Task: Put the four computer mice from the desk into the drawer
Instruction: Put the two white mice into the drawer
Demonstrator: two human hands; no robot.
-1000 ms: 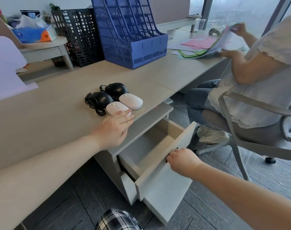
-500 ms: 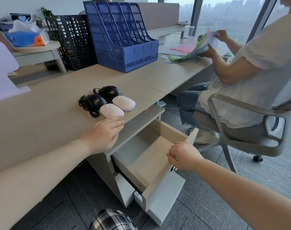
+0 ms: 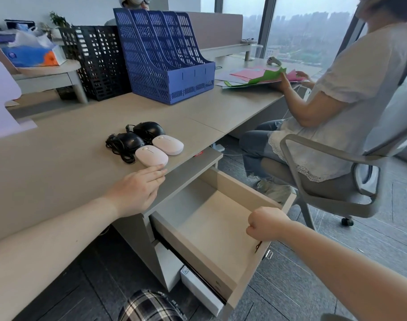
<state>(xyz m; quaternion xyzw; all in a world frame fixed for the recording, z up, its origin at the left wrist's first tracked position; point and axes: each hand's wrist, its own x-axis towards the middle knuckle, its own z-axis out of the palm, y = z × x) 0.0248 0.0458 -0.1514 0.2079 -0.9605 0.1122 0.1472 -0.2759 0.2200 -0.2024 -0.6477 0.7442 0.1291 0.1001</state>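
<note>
Mice, two white and two black, sit clustered near the desk edge, the flat, open left hand fingertips touching the nearest, while the right hand fist grips the open drawer front.

— What sort of place is this?
— An office. Long desks carry a blue magazine-file rack and a black one.
— Anything else?
— A seated person on a swivel chair sorts coloured paper sheets beside tall windows overlooking a city.
</note>
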